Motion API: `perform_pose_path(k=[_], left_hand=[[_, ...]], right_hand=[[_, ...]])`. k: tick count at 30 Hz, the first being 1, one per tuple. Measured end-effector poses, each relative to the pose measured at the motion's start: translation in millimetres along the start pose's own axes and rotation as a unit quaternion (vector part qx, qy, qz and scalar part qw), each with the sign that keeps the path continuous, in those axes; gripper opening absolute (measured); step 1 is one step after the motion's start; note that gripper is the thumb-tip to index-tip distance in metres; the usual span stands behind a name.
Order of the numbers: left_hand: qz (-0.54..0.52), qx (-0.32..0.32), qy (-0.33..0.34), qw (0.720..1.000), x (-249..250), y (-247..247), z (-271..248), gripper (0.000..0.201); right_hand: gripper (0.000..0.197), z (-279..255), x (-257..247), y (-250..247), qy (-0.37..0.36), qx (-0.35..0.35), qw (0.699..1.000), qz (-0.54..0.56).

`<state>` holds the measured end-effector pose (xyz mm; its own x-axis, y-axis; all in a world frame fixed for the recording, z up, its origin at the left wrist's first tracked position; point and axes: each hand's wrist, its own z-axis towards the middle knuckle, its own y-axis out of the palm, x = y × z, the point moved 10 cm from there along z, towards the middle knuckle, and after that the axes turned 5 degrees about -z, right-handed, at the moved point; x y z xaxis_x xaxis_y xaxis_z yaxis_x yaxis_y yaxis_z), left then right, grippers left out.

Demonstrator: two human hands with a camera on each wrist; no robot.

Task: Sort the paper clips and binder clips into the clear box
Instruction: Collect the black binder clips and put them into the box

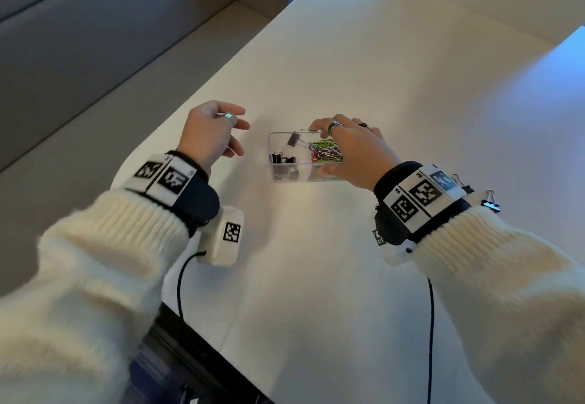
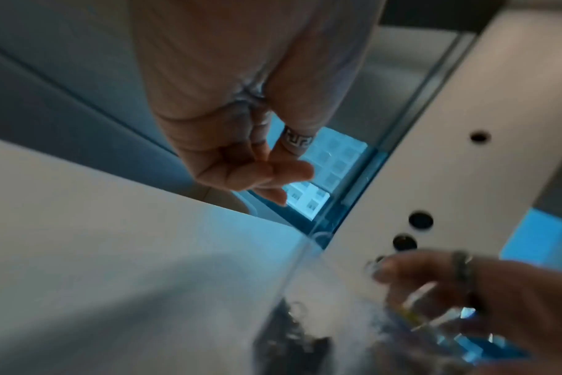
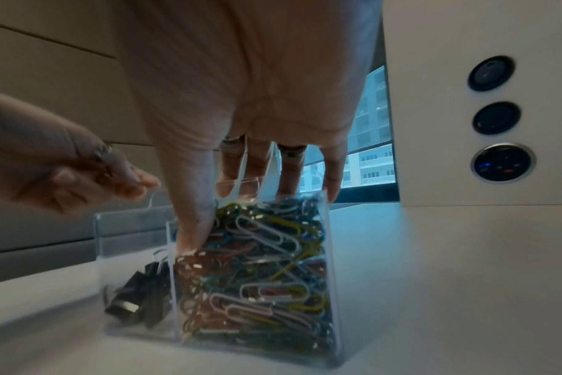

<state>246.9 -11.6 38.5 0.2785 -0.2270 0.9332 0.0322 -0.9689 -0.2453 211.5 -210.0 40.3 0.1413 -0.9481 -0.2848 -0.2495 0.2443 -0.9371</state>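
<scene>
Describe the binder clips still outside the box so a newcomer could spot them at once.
On the white table, go to the right hand gripping the clear box. Just past that wrist's marker band lie two binder clips: black with silver wire handles, the only clips outside the box.

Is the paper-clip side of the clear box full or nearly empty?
Nearly full: coloured paper clips pile almost to the clear box rim.

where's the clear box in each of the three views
Head: the clear box sits mid-frame on the white table, under the right hand.
Left wrist: bottom centre, blurred, only its near corner edge is plain.
Right wrist: lower centre, filling much of the frame.
Shared landmark: the right hand gripping the box top, with a ring showing in every view.
</scene>
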Motion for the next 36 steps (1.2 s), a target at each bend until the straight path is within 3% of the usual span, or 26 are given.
perform_pose_path(k=[3, 7, 10, 14, 17, 21, 25, 27, 30, 33, 36], left_hand=[[0.148, -0.074, 0.037, 0.986, 3, 35, 21, 0.02], [0.343, -0.183, 0.087, 0.917, -6, 90, 25, 0.043], [0.4, -0.221, 0.108, 0.883, -15, 117, 28, 0.059], [0.464, -0.224, 0.145, 0.845, -24, 130, 34, 0.038], [0.448, -0.203, 0.159, 0.856, -21, 127, 33, 0.023], [0.388, -0.177, 0.131, 0.895, -20, 110, 29, 0.03], [0.192, -0.061, 0.125, 0.972, 5, 66, 21, 0.034], [0.081, -0.035, 0.128, 0.988, 17, 54, 6, 0.03], [0.079, -0.068, 0.185, 0.977, 33, 66, -24, 0.03], [0.181, -0.122, 0.246, 0.944, 36, 94, -53, 0.032], [0.254, -0.122, 0.269, 0.921, 30, 107, -62, 0.032]], right_hand=[[0.055, -5, 13, -3, 0.017, -0.019, 1.0, 0.0], [0.053, -12, 24, -6, 0.028, -0.03, 0.999, -0.01], [0.053, -16, 27, -8, 0.031, -0.027, 0.999, -0.018], [0.054, -17, 30, -8, 0.03, -0.02, 0.999, -0.01], [0.056, -17, 32, -7, 0.031, -0.012, 0.999, -0.004], [0.058, -18, 33, -8, 0.028, -0.005, 1.0, 0.006], [0.059, -20, 34, -8, 0.027, -0.002, 1.0, 0.015], [0.06, -20, 34, -7, 0.027, -0.002, 0.999, 0.023], [0.06, -20, 35, -7, 0.028, -0.001, 0.999, 0.033], [0.059, -23, 34, -9, 0.025, 0.007, 0.999, 0.035], [0.06, -24, 32, -10, 0.017, 0.022, 0.999, 0.029]])
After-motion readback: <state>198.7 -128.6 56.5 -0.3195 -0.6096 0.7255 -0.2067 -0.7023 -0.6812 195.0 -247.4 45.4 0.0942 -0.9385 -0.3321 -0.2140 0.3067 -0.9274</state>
